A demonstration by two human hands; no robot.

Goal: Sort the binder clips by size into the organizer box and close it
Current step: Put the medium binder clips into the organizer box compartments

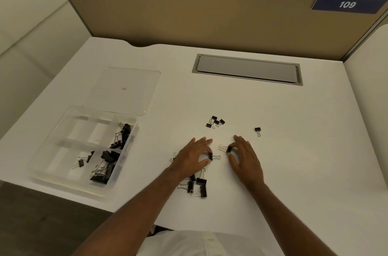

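Down on the white desk (294, 150), both hands are low among the loose black binder clips. The left hand (194, 156) has its fingers curled over a small clip (211, 156), thumb and fingertips touching its black body, the wire handles pointing right. The right hand (244, 156) does much the same with another small clip (228, 148), fingers pinched lightly at its body, wire loops pointing left. Neither clip looks lifted; both seem to lie on the desk.

Just under the left wrist sits a bunch of medium clips (198, 186), touching one another. Farther back lies a little cluster of tiny clips (215, 122), and off to the right a lone tiny clip (258, 130) sits well apart.

At the left edge of the desk stands the clear organizer box (52, 157), open, its lid (123, 90) laid flat behind it. Large clips (105, 166) fill the near right compartment, more clips (123, 133) sit in the far right one, and a couple of small ones (83, 161) lie in a near middle compartment.

A grey cable flap (247, 70) is set into the desk near the tan partition (189, 16), which carries a blue "109" sign (347, 4).
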